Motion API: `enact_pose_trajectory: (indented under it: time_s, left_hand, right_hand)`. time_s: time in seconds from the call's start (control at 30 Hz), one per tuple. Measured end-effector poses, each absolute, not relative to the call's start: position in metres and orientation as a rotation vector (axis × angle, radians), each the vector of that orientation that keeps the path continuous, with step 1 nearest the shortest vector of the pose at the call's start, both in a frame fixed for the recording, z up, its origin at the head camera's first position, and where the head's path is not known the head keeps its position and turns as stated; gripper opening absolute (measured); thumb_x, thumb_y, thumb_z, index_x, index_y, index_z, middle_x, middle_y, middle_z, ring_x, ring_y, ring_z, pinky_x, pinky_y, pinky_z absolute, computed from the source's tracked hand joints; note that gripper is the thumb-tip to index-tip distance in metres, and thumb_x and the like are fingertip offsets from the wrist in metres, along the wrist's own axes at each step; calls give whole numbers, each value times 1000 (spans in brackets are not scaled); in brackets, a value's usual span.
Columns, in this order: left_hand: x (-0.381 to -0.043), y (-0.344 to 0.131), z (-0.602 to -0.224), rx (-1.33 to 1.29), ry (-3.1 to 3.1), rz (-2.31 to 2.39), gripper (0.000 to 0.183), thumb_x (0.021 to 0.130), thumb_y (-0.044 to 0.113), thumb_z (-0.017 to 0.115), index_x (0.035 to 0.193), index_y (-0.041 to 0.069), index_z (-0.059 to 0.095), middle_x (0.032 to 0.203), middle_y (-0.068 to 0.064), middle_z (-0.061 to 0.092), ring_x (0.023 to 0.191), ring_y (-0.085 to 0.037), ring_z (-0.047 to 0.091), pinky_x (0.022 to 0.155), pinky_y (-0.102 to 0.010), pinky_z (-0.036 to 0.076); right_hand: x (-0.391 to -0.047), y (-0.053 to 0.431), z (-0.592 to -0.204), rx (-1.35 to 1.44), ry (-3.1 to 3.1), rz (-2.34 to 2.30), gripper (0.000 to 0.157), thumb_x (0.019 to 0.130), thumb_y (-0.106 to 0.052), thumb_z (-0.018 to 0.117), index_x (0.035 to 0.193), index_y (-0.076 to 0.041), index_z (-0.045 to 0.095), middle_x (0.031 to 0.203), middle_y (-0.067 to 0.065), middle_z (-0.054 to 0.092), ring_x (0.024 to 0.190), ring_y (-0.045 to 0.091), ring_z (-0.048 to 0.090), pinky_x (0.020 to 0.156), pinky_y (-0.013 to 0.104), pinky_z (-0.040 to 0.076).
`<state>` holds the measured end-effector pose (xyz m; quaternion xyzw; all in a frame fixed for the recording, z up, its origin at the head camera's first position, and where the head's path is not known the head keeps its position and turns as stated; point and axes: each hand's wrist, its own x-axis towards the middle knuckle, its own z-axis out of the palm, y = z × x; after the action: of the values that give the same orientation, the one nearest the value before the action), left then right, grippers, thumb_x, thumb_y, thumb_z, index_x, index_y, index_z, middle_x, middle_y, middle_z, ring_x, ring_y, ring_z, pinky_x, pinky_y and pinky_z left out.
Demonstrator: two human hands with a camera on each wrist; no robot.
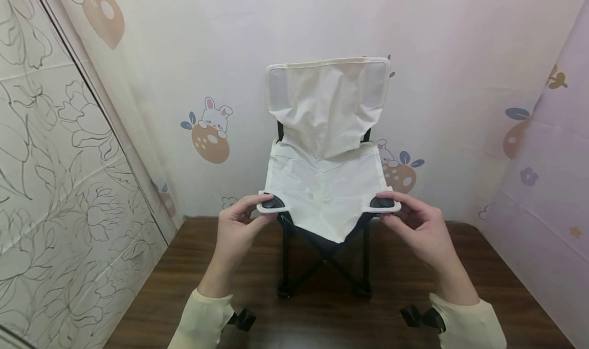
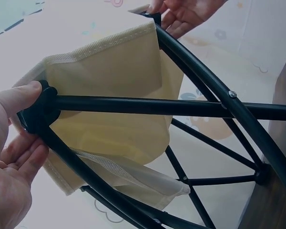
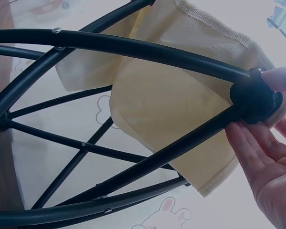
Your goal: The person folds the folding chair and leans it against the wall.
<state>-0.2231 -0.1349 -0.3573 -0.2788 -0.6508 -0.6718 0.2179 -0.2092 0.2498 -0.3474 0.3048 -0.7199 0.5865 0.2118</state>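
A small folding chair [image 1: 317, 178] with cream fabric and a dark tubular frame stands unfolded on the table in the head view. My left hand [image 1: 235, 232] grips its front left seat corner, thumb and fingers around a black plastic joint [image 2: 40, 109]. At the front right corner, my right hand [image 1: 421, 231] holds the matching joint [image 3: 256, 98] in the same way. The fabric backrest [image 1: 329, 98] rises behind the seat and looks creased. Crossed black tubes [image 2: 133, 105] run below the seat, joined by rivets, in both wrist views.
The chair's feet rest on a dark brown wooden table [image 1: 184, 287]. Behind it hangs a pale curtain [image 1: 207, 37] printed with rabbits and fruit shapes. A flower-patterned panel [image 1: 64, 185] borders the left side. Black straps sit at both cream sleeves [image 1: 202, 318].
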Motion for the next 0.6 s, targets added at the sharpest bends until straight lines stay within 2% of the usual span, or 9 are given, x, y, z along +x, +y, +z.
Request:
enact_pose_trajectory:
  time_s: [0.6]
  left_hand:
    - [-223, -134, -356, -779, -1800, -1854, 34, 93, -11, 81, 126, -3, 77, 128, -20, 74, 123, -28, 73, 94, -41, 63]
  right_hand:
    - [-209, 248, -346, 837, -2014, 1623, 44, 96, 19, 70, 138, 7, 67, 121, 2, 76, 94, 12, 72, 83, 18, 60]
